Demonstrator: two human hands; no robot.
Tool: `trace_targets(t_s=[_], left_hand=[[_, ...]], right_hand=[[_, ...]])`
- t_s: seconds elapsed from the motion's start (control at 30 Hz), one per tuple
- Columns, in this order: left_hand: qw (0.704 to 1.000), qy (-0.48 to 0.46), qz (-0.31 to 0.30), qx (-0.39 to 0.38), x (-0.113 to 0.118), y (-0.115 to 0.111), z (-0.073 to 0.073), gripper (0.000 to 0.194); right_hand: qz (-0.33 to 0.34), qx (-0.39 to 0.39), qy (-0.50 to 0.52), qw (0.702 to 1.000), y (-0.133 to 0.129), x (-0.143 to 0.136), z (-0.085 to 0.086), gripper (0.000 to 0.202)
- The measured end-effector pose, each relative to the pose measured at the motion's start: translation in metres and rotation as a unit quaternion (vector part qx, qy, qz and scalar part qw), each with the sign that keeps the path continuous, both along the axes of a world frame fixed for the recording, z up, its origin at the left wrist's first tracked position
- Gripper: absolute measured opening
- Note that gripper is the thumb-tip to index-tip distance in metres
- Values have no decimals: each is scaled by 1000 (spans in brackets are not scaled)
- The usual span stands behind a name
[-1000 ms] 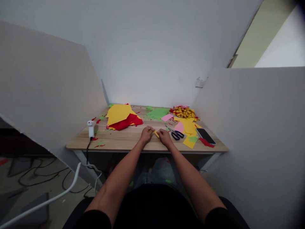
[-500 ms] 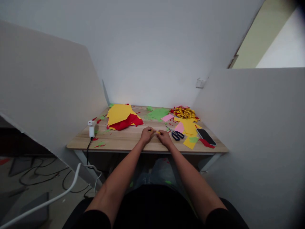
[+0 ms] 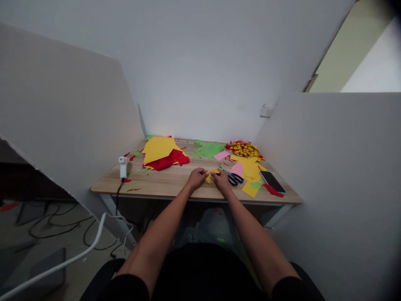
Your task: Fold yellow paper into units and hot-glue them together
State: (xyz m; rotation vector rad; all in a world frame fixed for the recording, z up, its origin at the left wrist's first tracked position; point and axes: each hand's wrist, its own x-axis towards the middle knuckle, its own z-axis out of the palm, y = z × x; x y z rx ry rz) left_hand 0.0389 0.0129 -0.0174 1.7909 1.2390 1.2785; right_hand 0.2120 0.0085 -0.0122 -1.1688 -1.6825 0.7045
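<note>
A small piece of yellow paper (image 3: 208,178) is held between my two hands above the front middle of the table. My left hand (image 3: 197,177) pinches its left side. On its right side, the fingers of my right hand (image 3: 221,180) are closed on the same piece, and part of it is hidden behind them. Scissors with dark handles (image 3: 234,179) lie just right of my right hand. Further right are yellow paper sheets (image 3: 249,169) and a pink paper piece (image 3: 237,168).
Yellow sheets (image 3: 159,147) and red paper (image 3: 171,159) lie at the back left, green scraps (image 3: 210,149) at the back middle. A pile of folded yellow pieces (image 3: 244,149) sits back right. A phone (image 3: 272,182) lies at right, a white corded tool (image 3: 123,168) stands at left.
More of the yellow paper now shows between my hands, opened wider than before. My right hand has shifted slightly right, near the scissors. The whole view has moved a little.
</note>
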Motion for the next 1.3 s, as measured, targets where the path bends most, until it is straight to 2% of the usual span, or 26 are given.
trace_targets(t_s=[0.33,0.67,0.83,1.13,1.3], left_hand=[[1000,-19,-3,-19,-1,-1,5,28],[999,-33,10,-39,-2,0,2,28],[998,-43,24,-37,-4,2,1,28],[998,-50,11,-25,-2,3,0,28],[996,-72,43,-8,-4,7,-4,28]], right_hand=[[-8,-35,19,999,1,-4,-1,27],[19,-40,16,999,2,-1,-2,29],[34,-57,7,998,-1,-1,-1,29],[51,-54,6,997,-1,-4,-2,27],[44,-51,8,998,0,-4,-4,28]])
